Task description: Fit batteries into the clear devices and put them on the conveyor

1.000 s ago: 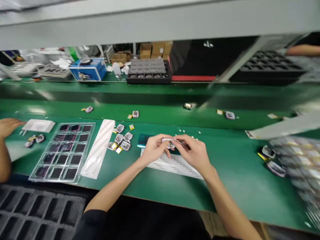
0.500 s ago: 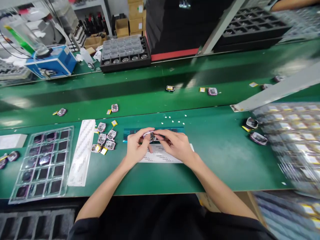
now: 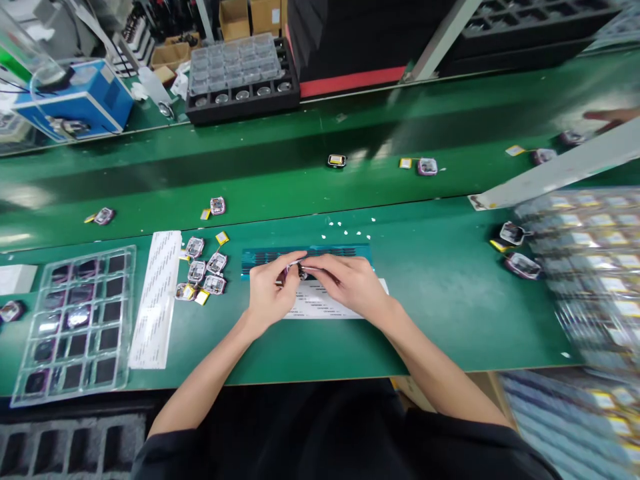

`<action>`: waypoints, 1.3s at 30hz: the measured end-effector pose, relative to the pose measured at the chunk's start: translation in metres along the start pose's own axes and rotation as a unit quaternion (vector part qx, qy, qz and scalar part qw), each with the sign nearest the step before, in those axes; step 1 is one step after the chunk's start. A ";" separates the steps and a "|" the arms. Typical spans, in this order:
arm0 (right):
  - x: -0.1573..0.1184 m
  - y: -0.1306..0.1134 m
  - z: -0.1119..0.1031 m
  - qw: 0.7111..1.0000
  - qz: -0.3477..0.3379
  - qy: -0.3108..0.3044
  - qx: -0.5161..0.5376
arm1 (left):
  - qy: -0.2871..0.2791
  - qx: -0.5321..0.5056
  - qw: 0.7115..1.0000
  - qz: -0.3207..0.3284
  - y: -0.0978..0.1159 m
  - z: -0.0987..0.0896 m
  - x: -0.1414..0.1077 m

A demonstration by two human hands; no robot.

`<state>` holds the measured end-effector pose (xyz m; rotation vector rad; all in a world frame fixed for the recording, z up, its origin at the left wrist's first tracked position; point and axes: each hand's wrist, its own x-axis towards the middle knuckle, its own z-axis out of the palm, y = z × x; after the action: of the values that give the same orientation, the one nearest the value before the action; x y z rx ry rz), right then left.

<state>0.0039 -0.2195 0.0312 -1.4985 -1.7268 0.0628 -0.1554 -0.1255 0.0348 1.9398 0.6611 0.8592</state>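
My left hand (image 3: 273,290) is closed around a small open watch case (image 3: 301,272), mostly covered by the fingers. My right hand (image 3: 347,283) pinches at the case's right side; a thin, slender item shows at its fingertips, too small to name. Beneath both hands lie a blue-green strip sheet with dark pieces (image 3: 253,261) and a white printed sheet (image 3: 325,307). To the left, several open watch cases (image 3: 197,271) with small yellow-edged batteries (image 3: 202,297) sit in a cluster. White scraps (image 3: 345,233) are scattered behind the hands.
A clear compartment tray (image 3: 127,320) and a white printed strip (image 3: 150,300) lie left. Two cases (image 3: 523,265) sit near stacked clear trays (image 3: 590,253) at right. More cases (image 3: 427,167) rest on the green belt (image 3: 280,180). A slanted post (image 3: 550,170) stands right; another person's hand (image 3: 613,117) shows beyond.
The view has tilted down slightly. My hands stay together at the case; the right fingertips have shifted slightly against it. Another person's hand now shows lower at the far right.
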 end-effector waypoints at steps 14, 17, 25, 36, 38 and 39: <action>-0.003 0.005 -0.004 0.999 -0.017 -0.021 -0.024 | 0.001 -0.087 0.994 -0.074 0.001 0.002 -0.001; -0.001 0.000 -0.004 0.999 0.015 0.027 0.033 | -0.011 -0.157 0.981 -0.111 0.004 -0.003 0.001; -0.001 -0.004 0.002 0.992 0.026 0.122 0.000 | -0.124 -0.256 0.937 -0.201 0.009 -0.012 0.011; -0.003 0.013 0.003 0.969 0.021 0.106 -0.223 | -0.192 -0.270 0.911 -0.243 0.013 -0.014 0.015; 0.003 0.015 -0.003 0.963 0.065 0.121 -0.233 | -0.184 -0.279 0.909 -0.251 0.013 -0.012 0.015; 0.006 0.015 -0.006 0.965 0.060 0.113 -0.229 | -0.172 -0.282 0.909 -0.254 0.013 -0.012 0.015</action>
<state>0.0204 -0.2134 0.0303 -1.8613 -1.5263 -0.4570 -0.1540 -0.1149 0.0548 1.2604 0.5814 0.3113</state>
